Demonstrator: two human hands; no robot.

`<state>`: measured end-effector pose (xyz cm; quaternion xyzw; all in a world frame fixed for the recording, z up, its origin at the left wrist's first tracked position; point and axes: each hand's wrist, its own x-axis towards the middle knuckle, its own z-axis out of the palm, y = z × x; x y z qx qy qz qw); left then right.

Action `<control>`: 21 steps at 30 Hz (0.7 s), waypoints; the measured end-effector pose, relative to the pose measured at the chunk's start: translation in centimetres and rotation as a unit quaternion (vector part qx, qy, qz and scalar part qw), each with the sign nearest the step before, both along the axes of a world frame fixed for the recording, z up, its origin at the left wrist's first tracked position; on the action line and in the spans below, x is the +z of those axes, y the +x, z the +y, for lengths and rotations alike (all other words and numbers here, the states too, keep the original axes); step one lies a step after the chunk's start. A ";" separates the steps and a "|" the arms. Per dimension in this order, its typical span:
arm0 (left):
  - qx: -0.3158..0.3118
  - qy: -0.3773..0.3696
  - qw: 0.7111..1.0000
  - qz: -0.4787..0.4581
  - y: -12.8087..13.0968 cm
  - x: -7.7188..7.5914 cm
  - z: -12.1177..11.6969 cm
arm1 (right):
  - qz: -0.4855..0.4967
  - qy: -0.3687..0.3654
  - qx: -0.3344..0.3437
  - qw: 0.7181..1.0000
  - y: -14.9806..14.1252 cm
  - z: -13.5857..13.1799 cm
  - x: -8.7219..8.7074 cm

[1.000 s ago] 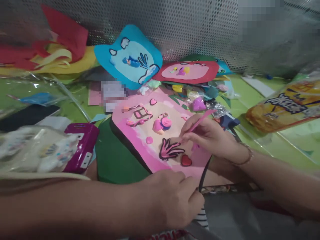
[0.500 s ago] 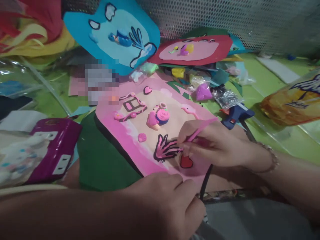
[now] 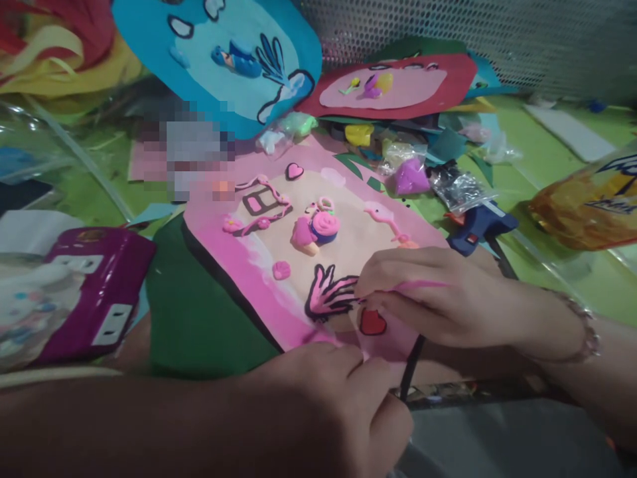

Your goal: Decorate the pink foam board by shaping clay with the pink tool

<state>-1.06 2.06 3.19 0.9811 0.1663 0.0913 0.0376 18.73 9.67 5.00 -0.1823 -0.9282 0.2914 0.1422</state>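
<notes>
A pink picture sheet (image 3: 223, 269) lies in front of me, with raised pink clay shapes and a black-outlined pink plant (image 3: 331, 292) on it. Pinched fingers of my right hand (image 3: 438, 299) hold a thin pink stick (image 3: 423, 284) low over the plant's right end. Just below those fingertips is a red heart (image 3: 372, 322) with a dark outline. My left hand (image 3: 343, 398) is curled at the sheet's near edge; its fingertips are hidden, so what they grip cannot be seen. A pink clay swirl (image 3: 326, 227) sits mid-sheet.
Left of the sheet are green card (image 3: 199, 312) and a purple case (image 3: 107, 292). Behind stand a blue picture (image 3: 199, 63) and a red one (image 3: 458, 86). Small clay bags, a dark blue tool (image 3: 480, 227) and a yellow snack bag (image 3: 587, 206) lie to the right.
My right hand has turned and lowered, so the pink stick now lies flatter along it. The camera view has shifted slightly. My left hand stays at the sheet's edge.
</notes>
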 end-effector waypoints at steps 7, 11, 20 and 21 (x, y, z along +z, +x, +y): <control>-0.006 -0.031 1.000 0.001 0.0 -0.1 0.0 | -0.003 -0.026 -0.004 1.000 0.0 0.0 0.3; 0.000 -0.038 0.999 -0.006 0.0 0.0 0.0 | 0.035 -0.007 -0.029 0.999 0.1 0.1 0.3; -0.018 -0.020 1.000 0.004 0.0 0.1 0.2 | 0.008 -0.035 -0.030 0.999 0.0 0.1 0.0; -0.016 -0.017 1.000 0.010 0.0 0.1 0.2 | 0.004 -0.034 -0.024 0.999 0.1 0.1 0.0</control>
